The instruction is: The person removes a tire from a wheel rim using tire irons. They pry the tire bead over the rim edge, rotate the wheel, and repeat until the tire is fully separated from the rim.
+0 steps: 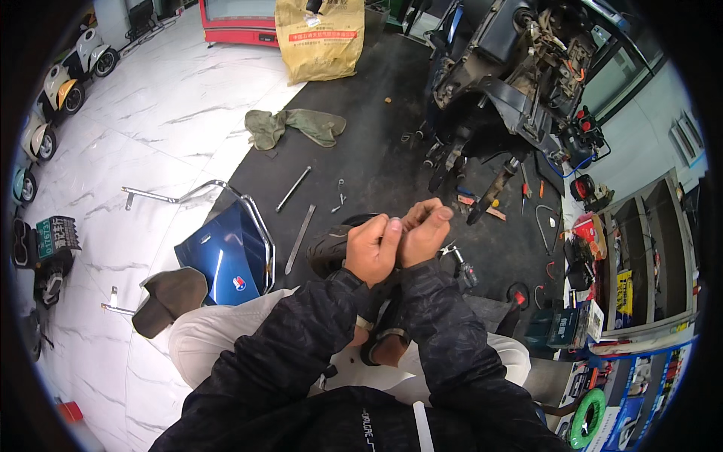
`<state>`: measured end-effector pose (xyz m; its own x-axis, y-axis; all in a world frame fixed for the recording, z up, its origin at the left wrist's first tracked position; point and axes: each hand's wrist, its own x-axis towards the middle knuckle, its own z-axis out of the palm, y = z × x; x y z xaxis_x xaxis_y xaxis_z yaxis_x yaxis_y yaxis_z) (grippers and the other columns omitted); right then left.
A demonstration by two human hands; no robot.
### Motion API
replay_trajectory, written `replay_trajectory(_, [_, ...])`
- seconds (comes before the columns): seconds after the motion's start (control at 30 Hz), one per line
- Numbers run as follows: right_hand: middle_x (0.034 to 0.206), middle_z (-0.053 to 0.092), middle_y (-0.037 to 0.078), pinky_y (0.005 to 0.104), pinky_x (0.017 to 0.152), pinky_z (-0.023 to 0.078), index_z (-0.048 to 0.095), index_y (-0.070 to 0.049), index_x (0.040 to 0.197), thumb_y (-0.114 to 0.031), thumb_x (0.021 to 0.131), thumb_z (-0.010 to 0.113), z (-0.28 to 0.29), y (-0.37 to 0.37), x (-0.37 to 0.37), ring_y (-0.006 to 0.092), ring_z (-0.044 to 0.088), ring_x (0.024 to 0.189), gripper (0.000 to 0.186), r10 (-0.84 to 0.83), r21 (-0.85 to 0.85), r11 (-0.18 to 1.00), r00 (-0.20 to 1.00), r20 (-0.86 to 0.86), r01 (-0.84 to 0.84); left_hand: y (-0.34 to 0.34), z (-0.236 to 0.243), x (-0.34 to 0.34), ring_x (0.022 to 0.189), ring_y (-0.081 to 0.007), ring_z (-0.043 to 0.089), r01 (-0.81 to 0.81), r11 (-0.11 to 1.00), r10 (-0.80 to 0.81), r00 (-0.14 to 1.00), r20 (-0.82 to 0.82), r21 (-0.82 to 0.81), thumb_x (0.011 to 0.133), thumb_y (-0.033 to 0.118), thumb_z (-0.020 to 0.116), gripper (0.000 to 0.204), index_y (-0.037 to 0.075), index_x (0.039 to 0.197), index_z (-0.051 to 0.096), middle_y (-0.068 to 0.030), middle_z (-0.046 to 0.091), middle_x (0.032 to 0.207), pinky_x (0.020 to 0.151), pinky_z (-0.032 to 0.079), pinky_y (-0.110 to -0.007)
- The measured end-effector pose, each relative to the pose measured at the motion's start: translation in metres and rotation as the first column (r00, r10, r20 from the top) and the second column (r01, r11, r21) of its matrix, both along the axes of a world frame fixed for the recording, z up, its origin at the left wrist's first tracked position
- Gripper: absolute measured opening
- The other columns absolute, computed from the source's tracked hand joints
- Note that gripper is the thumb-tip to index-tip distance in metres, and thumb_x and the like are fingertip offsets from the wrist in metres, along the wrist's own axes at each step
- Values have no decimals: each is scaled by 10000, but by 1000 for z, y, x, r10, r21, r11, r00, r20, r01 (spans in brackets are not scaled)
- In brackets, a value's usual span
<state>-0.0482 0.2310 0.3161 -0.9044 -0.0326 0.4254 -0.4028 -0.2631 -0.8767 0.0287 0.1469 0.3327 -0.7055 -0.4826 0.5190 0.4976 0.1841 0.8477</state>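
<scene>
My left hand and my right hand are raised together in front of me, knuckles touching and fingers curled in, thumbs on top. Anything pinched between them is too small or too hidden to make out. Both sleeves are dark and patterned. Just below and behind the hands lies a black tyre on the dark floor mat. A small metal-ended part sits on the mat just right of my right wrist.
A stripped scooter stands at the upper right, with hand tools scattered below it. A blue body panel, chrome rack, brown seat, two metal bars, green rags, a yellow sack and shelves surround me.
</scene>
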Motion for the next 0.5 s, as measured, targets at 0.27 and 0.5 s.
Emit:
replay_trajectory(0.27, [654, 400, 16, 312, 572, 298, 392, -59, 773, -826, 1030, 355, -23, 22, 35, 123, 376, 601, 809, 33, 3, 999, 996, -81, -33, -2, -13, 10, 579, -315, 528, 76, 996, -77, 997, -20, -36, 1062, 125, 635, 333, -28, 790, 521, -159, 513, 686, 565, 427, -416])
replay_trajectory(0.5, [643, 442, 51, 323, 563, 348, 411, -45, 775, -849, 1010, 350, -43, 21, 76, 162, 427, 594, 839, 27, -31, 999, 970, -243, -36, -10, -15, 29, 538, -261, 471, 69, 988, -81, 993, -83, -138, 1060, 91, 605, 340, -28, 753, 521, -136, 475, 653, 524, 380, -390])
